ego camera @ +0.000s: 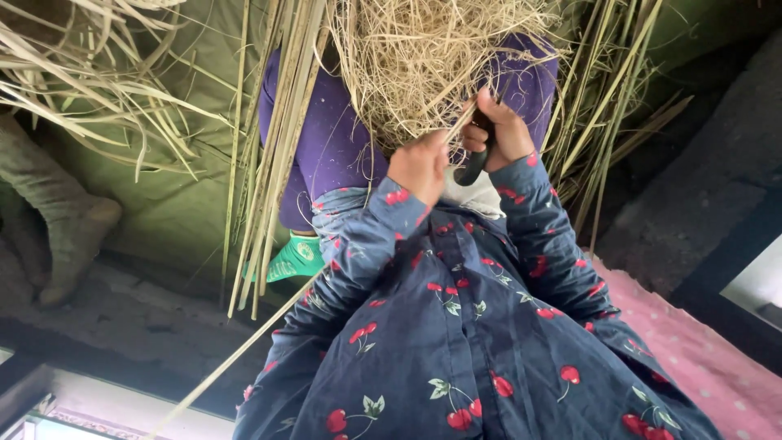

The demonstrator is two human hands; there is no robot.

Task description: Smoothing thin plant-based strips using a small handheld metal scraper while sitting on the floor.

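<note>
My left hand [419, 167] is closed on a thin pale reed strip that runs up into a tangled heap of dry straw [423, 57] on my lap. Touching it on the right, my right hand [501, 126] grips a dark-handled tool [472, 167], likely a knife, with the handle pointing down toward my body; its blade is hidden in the straw. Both arms wear navy sleeves with a red cherry print [456, 326]. Purple trousers [326, 138] show beneath the straw.
Long pale reed stalks [269, 122] lie left of my legs, and more [603, 106] on the right. A green tarp [163, 204] covers the ground. Someone's grey-socked foot [73, 236] rests far left. A pink dotted cloth [709, 358] lies at lower right.
</note>
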